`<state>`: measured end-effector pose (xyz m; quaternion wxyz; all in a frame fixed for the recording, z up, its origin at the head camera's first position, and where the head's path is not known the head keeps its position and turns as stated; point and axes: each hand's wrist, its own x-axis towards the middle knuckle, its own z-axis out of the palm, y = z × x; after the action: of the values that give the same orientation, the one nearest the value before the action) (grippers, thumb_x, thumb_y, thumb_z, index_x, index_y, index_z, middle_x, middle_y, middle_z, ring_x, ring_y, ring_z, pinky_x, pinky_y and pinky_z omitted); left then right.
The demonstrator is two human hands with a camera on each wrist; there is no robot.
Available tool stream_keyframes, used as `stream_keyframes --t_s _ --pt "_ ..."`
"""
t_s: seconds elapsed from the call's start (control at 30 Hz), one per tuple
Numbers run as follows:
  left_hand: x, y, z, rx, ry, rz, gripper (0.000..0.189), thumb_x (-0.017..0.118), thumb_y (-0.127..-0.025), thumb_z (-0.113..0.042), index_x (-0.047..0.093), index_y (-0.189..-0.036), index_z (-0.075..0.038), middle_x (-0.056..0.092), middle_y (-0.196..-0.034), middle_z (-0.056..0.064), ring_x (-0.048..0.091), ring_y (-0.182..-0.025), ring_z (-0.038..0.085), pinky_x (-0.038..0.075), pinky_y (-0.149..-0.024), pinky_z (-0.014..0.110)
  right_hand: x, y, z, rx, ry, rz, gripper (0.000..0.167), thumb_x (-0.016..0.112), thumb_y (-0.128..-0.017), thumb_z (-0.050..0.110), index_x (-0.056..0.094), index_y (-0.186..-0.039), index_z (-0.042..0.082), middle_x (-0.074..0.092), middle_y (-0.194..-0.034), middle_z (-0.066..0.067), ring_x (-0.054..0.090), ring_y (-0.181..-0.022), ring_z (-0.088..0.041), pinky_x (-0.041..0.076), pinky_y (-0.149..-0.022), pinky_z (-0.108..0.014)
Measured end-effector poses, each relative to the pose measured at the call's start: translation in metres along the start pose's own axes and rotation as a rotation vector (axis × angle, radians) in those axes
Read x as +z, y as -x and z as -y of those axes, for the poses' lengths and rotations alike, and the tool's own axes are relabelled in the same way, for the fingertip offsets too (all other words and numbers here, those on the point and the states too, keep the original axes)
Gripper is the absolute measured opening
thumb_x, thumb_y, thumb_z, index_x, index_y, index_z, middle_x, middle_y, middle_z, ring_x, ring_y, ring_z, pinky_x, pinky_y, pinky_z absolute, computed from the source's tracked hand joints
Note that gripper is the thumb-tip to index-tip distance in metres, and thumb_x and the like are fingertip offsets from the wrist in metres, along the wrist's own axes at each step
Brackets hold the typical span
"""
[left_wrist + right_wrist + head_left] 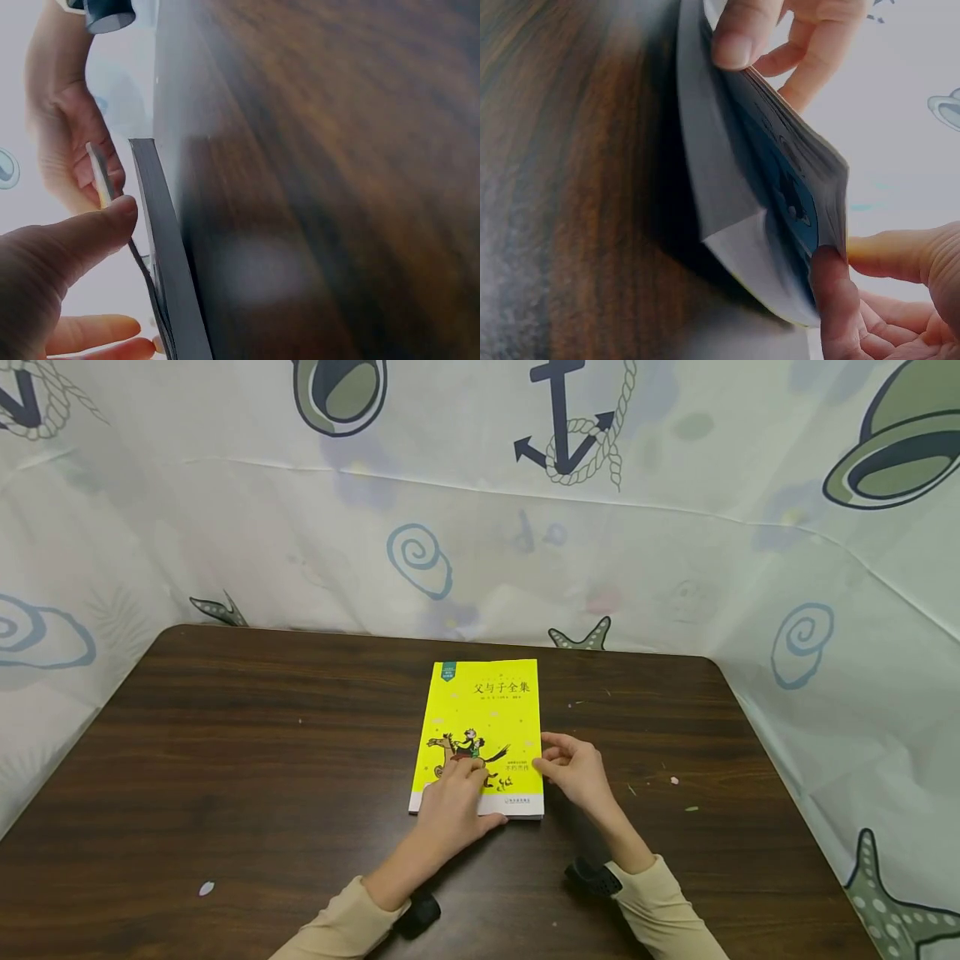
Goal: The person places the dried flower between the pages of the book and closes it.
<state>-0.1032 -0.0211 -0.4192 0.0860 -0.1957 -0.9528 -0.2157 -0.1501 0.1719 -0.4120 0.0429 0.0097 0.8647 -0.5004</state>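
Note:
A book with a bright yellow cover point(487, 710) lies on the dark wooden table point(225, 760), a cartoon horse and riders on its front. My left hand point(453, 810) rests on the lower part of the cover, thumb near the bottom edge. At the right edge, my right hand point(577, 772) pinches the cover with a stack of pages between thumb and finger. The right wrist view shows this stack point(821, 169) raised from the pages below, with a blue printed page inside the gap. The left thumb point(735, 49) touches the book's near edge there.
Small pale scraps lie about, one white scrap point(207, 888) at the left and a pinkish scrap point(674, 781) at the right. Black wrist cameras point(418, 916) sit under both wrists. A printed cloth point(480, 560) with anchors and shells hangs behind the table.

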Motion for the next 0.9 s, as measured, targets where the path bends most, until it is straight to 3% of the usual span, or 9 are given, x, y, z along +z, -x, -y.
stream_keyframes --t_s 0.17,0.33,0.4,0.53,0.7,0.8,0.9 --pt "0.002 0.0 0.007 0.007 0.028 0.004 0.054 0.082 -0.069 -0.038 0.067 -0.104 -0.001 0.061 -0.106 0.009 0.055 -0.097 0.026 0.052 -0.072 0.036 0.003 -0.001 -0.004 -0.037 0.097 -0.011 0.041 0.072 -0.077 0.001 0.061 -0.116 -0.005 0.063 -0.074 -0.008 0.058 -0.059 -0.016 0.042 -0.05 -0.022" --pt "0.002 -0.001 0.019 0.049 0.133 -0.022 0.034 0.078 -0.072 -0.013 0.069 -0.102 0.001 0.061 -0.104 0.01 0.057 -0.097 0.026 0.051 -0.075 0.037 0.004 -0.001 -0.006 -0.059 0.139 0.003 0.043 0.073 -0.076 0.0 0.061 -0.116 -0.007 0.061 -0.071 -0.006 0.054 -0.057 -0.014 0.04 -0.048 -0.021" --pt "0.001 -0.002 0.025 0.056 0.162 -0.015 0.035 0.078 -0.07 -0.008 0.069 -0.103 0.002 0.06 -0.104 0.01 0.056 -0.097 0.027 0.05 -0.075 0.037 0.004 -0.001 -0.006 -0.064 0.15 0.007 0.043 0.074 -0.075 0.001 0.061 -0.115 -0.007 0.061 -0.07 -0.006 0.054 -0.056 -0.014 0.04 -0.049 -0.021" --pt "-0.002 -0.004 0.033 0.007 0.164 0.014 0.044 0.081 -0.067 -0.015 0.067 -0.105 0.003 0.056 -0.105 0.011 0.051 -0.097 0.029 0.048 -0.079 0.04 0.004 -0.002 -0.007 -0.068 0.188 0.031 0.046 0.074 -0.075 0.002 0.06 -0.118 -0.006 0.06 -0.073 -0.006 0.052 -0.058 -0.014 0.04 -0.05 -0.022" --pt "-0.005 -0.004 0.044 -0.059 0.189 0.042 0.059 0.086 -0.064 -0.022 0.063 -0.111 0.005 0.052 -0.114 0.015 0.045 -0.107 0.032 0.045 -0.086 0.043 0.006 -0.001 -0.011 -0.123 0.238 0.058 0.058 0.076 -0.073 0.002 0.054 -0.126 -0.005 0.06 -0.102 -0.015 0.056 -0.069 -0.017 0.045 -0.056 -0.023" --pt "-0.007 -0.004 0.05 -0.069 0.237 0.057 0.063 0.086 -0.064 -0.021 0.061 -0.115 0.006 0.051 -0.12 0.016 0.043 -0.111 0.032 0.045 -0.087 0.044 0.006 0.0 -0.012 -0.19 0.25 0.061 0.062 0.076 -0.073 0.0 0.051 -0.129 -0.005 0.053 -0.122 -0.018 0.059 -0.083 -0.022 0.05 -0.062 -0.027" --pt "-0.008 -0.004 0.056 -0.068 0.281 0.073 0.066 0.086 -0.064 -0.019 0.059 -0.118 0.006 0.051 -0.124 0.015 0.041 -0.116 0.032 0.044 -0.089 0.044 0.007 0.0 -0.011 -0.248 0.253 0.075 0.06 0.075 -0.073 -0.002 0.052 -0.128 -0.007 0.049 -0.132 -0.019 0.057 -0.098 -0.028 0.052 -0.071 -0.034"
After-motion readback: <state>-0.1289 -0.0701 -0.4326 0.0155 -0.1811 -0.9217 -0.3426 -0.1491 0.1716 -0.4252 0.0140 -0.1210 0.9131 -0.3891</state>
